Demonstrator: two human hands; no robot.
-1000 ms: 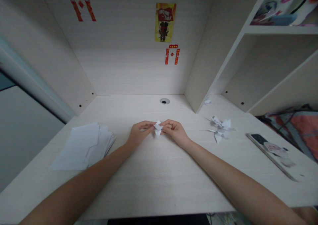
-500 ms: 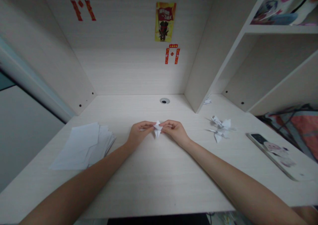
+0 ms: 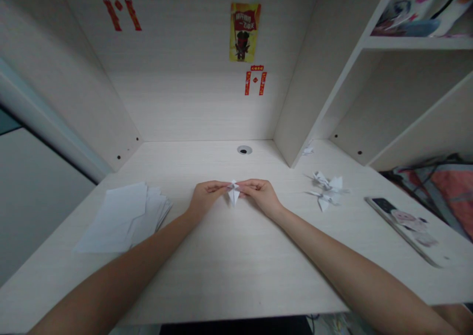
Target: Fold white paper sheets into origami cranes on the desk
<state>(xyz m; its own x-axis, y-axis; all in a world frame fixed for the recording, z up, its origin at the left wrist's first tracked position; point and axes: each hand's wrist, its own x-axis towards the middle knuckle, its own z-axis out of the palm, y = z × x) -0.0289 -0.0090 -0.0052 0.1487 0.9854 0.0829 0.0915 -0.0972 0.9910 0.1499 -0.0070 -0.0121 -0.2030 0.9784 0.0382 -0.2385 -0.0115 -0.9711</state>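
Observation:
A small piece of folded white paper (image 3: 233,196), narrowing to a point toward me, is held just above or on the desk between my two hands. My left hand (image 3: 207,195) pinches its left edge between thumb and fingers. On the opposite side, my right hand (image 3: 260,195) pinches the right edge the same way. The fingertips of both hands nearly meet behind the paper's upper part and partly cover it. Several folded paper cranes (image 3: 327,186) lie in a cluster to the right of my right hand.
A stack of white paper sheets (image 3: 121,207) lies left of my left forearm. At the right is a phone (image 3: 406,231) in a decorated case. An upright partition (image 3: 295,128) stands behind the cranes, and a round cable hole (image 3: 244,150) is at the back of the desk (image 3: 229,271).
The folded paper's flaps have shifted: its lower part now shows as a wider, flatter pointed shape facing me. My fingers have moved only slightly around it.

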